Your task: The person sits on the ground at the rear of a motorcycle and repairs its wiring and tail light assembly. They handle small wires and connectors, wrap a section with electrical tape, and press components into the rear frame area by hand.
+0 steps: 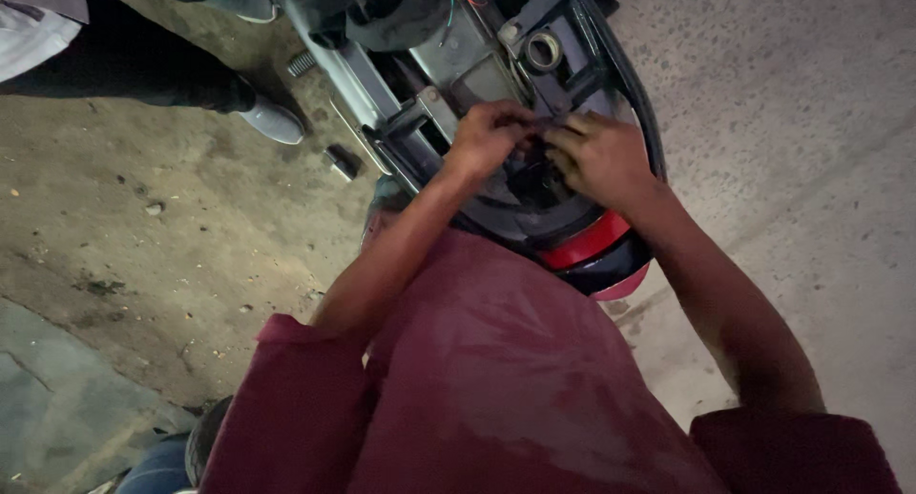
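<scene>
Nearest, a maroon shirt [496,379] fills the lower view, just below the motorcycle rear frame [496,64]. Both hands meet over that frame's dark middle cavity: left hand [489,136] and right hand [599,158], fingers curled together, though what they pinch I cannot tell. One red tail light [587,246] edges the frame's near end. Bare concrete lies open right of it. Left, one grey shoe [272,120] stands.

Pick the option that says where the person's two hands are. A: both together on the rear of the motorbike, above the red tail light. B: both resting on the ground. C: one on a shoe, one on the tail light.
A: the left hand and right hand meet on the motorbike's rear frame, just above the red tail light.
</scene>
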A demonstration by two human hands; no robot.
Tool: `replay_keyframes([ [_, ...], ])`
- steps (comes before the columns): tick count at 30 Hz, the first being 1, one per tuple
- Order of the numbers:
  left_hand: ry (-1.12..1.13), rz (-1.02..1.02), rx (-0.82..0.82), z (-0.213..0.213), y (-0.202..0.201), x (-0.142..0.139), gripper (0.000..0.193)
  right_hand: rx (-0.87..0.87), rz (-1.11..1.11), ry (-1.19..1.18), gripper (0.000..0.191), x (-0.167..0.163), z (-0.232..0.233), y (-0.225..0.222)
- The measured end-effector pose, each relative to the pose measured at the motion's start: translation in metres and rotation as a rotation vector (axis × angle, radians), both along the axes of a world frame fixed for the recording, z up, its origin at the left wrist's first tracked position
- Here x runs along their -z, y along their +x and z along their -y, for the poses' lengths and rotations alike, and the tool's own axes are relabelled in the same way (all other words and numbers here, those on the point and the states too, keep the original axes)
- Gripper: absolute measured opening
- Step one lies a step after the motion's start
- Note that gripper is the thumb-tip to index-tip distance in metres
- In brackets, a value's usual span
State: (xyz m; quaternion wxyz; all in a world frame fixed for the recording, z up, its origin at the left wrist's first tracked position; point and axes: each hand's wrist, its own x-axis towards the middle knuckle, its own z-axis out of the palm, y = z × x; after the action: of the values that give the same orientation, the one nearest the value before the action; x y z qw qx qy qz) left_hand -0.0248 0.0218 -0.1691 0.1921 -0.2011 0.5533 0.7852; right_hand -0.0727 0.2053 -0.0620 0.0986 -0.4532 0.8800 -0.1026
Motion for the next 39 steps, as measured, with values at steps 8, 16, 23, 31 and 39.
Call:
replay_keyframes([
  [8, -0.170, -0.051, 0.081, 0.002, 0.001, -0.007, 0.025, -0.036, -0.085, 0.083, 0.039, 0.008, 0.004, -0.002],
  [16, -0.199, -0.101, 0.025, -0.004, -0.002, -0.003, 0.024, 0.049, 0.013, -0.038, 0.015, 0.004, -0.003, 0.006],
  [23, 0.097, -0.187, 0.024, -0.003, 0.001, 0.000, 0.017, 0.204, 0.356, -0.181, 0.017, 0.003, -0.015, 0.003],
  [31, -0.900, -0.904, 0.185, 0.002, 0.023, -0.034, 0.032, 0.211, 0.310, -0.168, 0.021, 0.023, -0.027, 0.000],
  [39, -0.951, -1.071, 0.236, -0.011, 0.021, -0.013, 0.021, 0.218, 0.339, -0.225, 0.026, 0.028, -0.033, -0.002],
])
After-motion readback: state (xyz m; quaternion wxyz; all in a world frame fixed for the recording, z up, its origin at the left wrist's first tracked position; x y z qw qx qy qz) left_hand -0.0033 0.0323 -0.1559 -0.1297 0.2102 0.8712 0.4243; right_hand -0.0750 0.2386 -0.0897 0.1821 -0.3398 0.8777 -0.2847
